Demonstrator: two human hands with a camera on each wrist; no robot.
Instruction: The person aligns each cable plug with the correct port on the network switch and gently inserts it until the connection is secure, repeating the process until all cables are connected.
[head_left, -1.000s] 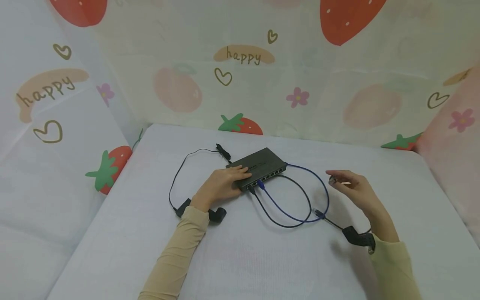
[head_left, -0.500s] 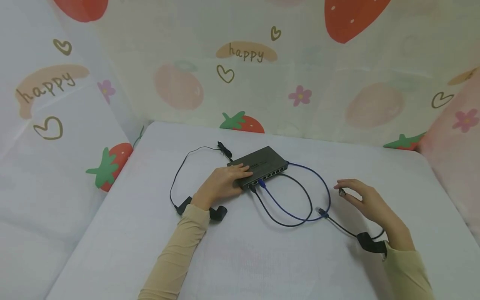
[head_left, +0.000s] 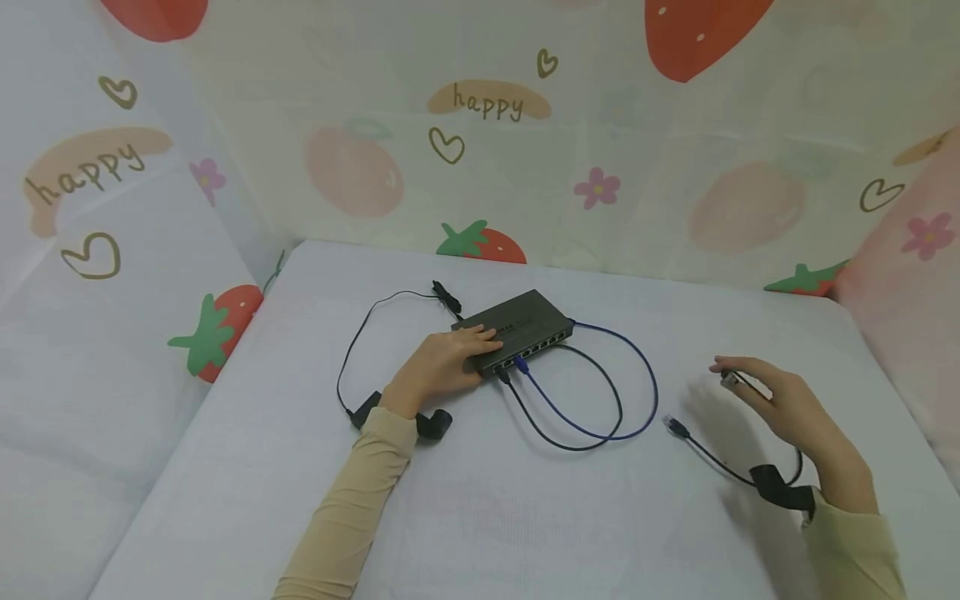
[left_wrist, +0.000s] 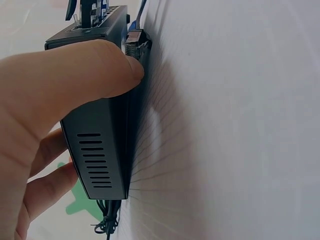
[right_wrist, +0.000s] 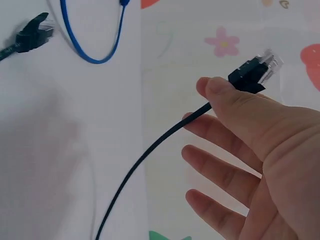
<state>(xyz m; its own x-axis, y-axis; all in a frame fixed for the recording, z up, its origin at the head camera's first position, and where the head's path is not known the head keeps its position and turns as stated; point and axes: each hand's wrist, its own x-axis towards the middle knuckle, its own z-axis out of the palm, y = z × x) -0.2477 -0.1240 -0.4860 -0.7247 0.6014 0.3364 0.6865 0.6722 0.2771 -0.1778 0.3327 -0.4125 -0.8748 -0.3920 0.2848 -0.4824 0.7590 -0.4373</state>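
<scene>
A black network switch lies on the white table, its row of ports facing front right. My left hand grips its left end, fingers over the top; in the left wrist view the thumb lies across its side by the ports. A blue Ethernet cable and a black Ethernet cable are plugged in at the front. Raised at the right, my right hand pinches a loose black Ethernet cable just behind its clear-tipped plug. That cable's other plug is nearer the switch.
A thin power cord curves left of the switch, with a tied bundle behind it. Black wrist mounts sit at both cuffs. Patterned cloth walls stand at the back and sides of the table.
My right hand has moved right with the black Ethernet cable, drawing its trailing plug away from the blue cable's loop. The left hand stays on the network switch.
</scene>
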